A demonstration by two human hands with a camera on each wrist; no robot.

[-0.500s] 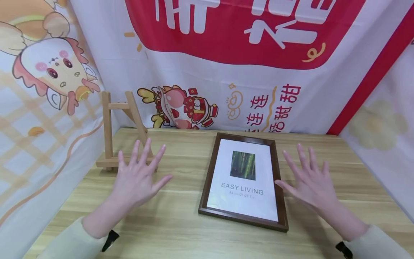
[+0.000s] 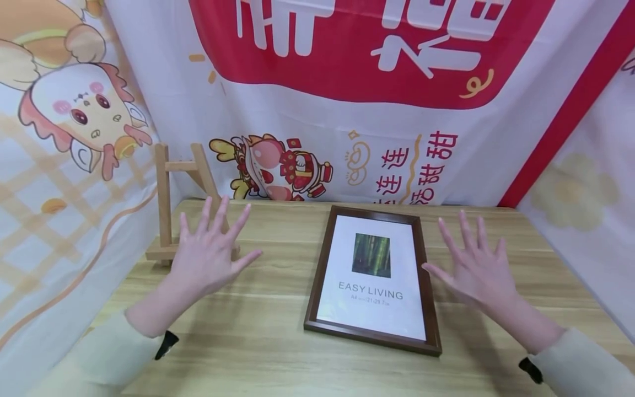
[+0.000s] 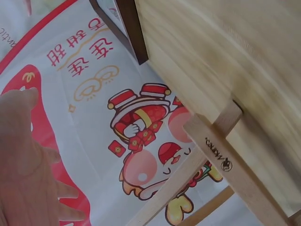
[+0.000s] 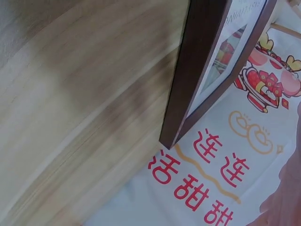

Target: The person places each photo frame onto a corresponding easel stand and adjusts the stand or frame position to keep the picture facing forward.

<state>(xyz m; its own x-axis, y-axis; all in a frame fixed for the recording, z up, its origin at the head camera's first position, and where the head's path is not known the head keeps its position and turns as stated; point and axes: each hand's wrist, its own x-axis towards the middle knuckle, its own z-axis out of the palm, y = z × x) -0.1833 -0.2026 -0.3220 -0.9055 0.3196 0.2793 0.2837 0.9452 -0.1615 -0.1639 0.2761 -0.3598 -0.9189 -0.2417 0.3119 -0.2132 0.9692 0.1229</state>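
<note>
A dark brown picture frame (image 2: 373, 281) lies flat on the table, its white insert bearing a small bamboo picture and the words "EASY LIVING". At the table's back left stands a small wooden easel (image 2: 162, 204). My left hand (image 2: 205, 259) hovers with fingers spread in front of the easel, covering part of it in the head view, and holds nothing. Beside the frame's right edge, my right hand (image 2: 478, 273) is also raised with spread fingers and holds nothing. The easel's ledge (image 3: 235, 165) shows up close in the left wrist view.
The wood-grain table (image 2: 268, 353) is bounded at the back by a printed white and red cloth (image 2: 297, 116). More printed cloth (image 2: 49, 220) hangs at the left, and white cloth (image 2: 585, 220) at the right.
My left hand has shifted slightly up in the head view, and the right hand a little too. The view itself has moved slightly. Frame and easel stay in place on the table.
</note>
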